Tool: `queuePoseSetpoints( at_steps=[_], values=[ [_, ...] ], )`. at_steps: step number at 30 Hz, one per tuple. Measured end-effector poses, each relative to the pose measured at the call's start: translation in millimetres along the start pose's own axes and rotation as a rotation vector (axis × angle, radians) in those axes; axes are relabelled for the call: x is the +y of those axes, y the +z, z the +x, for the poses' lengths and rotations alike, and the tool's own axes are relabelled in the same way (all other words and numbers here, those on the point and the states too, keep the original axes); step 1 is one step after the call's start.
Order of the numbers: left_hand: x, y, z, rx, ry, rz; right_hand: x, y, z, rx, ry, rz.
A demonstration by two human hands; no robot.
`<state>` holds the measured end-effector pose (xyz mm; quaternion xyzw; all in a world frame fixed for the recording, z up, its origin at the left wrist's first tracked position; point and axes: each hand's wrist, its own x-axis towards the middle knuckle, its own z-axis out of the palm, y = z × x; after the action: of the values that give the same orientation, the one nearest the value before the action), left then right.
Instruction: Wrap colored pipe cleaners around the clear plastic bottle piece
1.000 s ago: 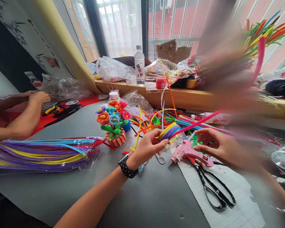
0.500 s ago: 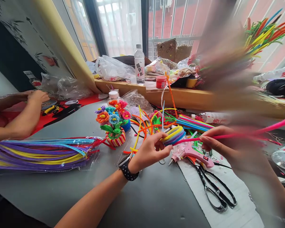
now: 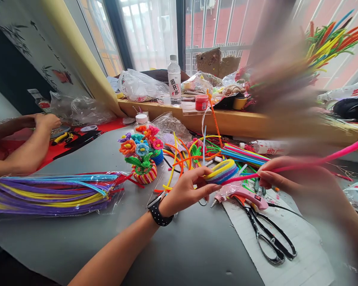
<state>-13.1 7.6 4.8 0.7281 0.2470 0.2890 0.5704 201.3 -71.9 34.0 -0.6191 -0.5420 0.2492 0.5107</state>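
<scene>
Two hands, one fuzzy coil, one long pink stem.
So the left hand has the yellow, purple and blue coil pinched at its near side, thumb and fingers closed on it, up over the grey table; the right hand has a narrow pinch on the pink stem, which runs from the coil's lower edge through the fingertips and off to the right, pretty taut. The pink glue gun sits just below the coil, nose pointing left, and the black-handled scissors lie on the white board. Left of the hands there's a little striped flower pot and a bagged bundle of stems. A big blur covers part of the right side, can't tell what it is.
</scene>
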Motion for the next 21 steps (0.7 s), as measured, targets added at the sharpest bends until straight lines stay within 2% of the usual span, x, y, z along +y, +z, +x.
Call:
queuePoseSetpoints(
  at_steps=[7,14,21],
  values=[
    [3.5,-3.1,-1.5,-0.083,0.033,-0.104,-12.3,1.1,-3.3,-0.003,0.041,0.048],
    [0.9,-6.0,-2.3,-0.139,0.057,-0.189,-5.1,1.0,0.6,-0.054,-0.030,0.084],
    [-2.1,-8.1,-3.4,-0.201,0.084,-0.323,-1.2,3.9,0.8,-0.101,0.009,0.166]
  ],
)
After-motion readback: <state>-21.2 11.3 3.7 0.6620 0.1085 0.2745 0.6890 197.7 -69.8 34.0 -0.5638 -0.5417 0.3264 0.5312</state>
